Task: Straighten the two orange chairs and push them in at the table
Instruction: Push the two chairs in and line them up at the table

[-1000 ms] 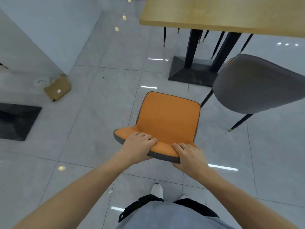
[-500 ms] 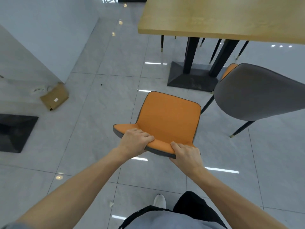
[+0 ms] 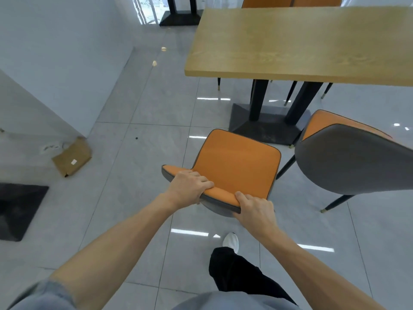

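An orange chair with a grey shell stands on the tiled floor just short of the wooden table. My left hand and my right hand both grip the top edge of its backrest. The seat points toward the table's black pedestal base. A second orange chair stands to the right, its grey back toward me and its orange seat partly under the table's near edge, turned at an angle.
A flat cardboard piece lies by the white wall corner at left. Another black table base sits at the far left. More orange chairs stand beyond the table. My foot steps forward behind the chair.
I have stepped forward with the held chair, which is now closer to the table. More of the tabletop and the far chairs has come into view.
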`<state>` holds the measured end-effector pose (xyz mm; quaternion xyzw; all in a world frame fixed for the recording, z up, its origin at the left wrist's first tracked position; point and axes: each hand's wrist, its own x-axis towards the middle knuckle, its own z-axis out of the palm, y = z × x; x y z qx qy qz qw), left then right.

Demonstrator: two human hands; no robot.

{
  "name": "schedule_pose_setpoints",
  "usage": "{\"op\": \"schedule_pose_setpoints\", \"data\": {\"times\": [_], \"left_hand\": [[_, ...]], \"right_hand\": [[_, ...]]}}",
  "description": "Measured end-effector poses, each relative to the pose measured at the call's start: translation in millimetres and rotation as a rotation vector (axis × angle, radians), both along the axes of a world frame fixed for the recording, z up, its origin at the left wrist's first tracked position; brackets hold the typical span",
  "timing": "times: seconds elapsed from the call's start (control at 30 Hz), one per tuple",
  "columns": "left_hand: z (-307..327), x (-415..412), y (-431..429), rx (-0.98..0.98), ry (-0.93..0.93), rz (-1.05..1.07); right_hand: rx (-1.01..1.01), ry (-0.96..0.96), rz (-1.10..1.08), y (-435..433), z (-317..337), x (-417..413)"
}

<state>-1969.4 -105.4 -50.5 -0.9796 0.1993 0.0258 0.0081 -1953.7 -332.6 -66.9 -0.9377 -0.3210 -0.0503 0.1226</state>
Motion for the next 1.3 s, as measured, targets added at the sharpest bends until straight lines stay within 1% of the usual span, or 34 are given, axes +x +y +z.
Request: {"op": "schedule_pose_setpoints", "data": {"times": [0.2, 0.33, 0.57, 0.77, 0.93, 1.1, 1.23, 1.3], "left_hand": [[1.7, 81.4, 7.1, 0.001, -0.027, -0.008], [2.7, 127.9, 4.5, 0.013, -0.007, -0.013], [3.0, 186.5, 3.5, -0.024, -0.034, -0.005], [4.4, 225.8, 22.2, -0.018, -0.007, -0.032], [3.6, 239.7, 8.1, -0.054, -0.019, -0.075], [-4.3, 238.6, -0.5, -0.042, 0.01, -0.071], [-1.4, 238.5, 1.3, -0.085, -0.001, -0.08], [4.5, 237.8, 8.0, -0.097, -0.005, -0.088]], "right_hand": [[-0.027, 0.01, -0.079, 10.7, 0.0, 75.7], [-0.043, 0.032, -0.093, 7.8, 2.1, 119.2], [-0.05, 0.053, -0.082, 6.8, 3.6, 177.0], [-0.022, 0.075, -0.104, 24.8, 1.1, 208.3], [-0.027, 0.031, -0.08, 5.4, 2.1, 227.3], [-0.019, 0.023, -0.085, -3.1, 2.5, 226.8], [-0.028, 0.082, -0.126, -1.1, 11.4, 222.1], [-0.065, 0.086, -0.124, -0.3, 17.7, 219.9]]}}
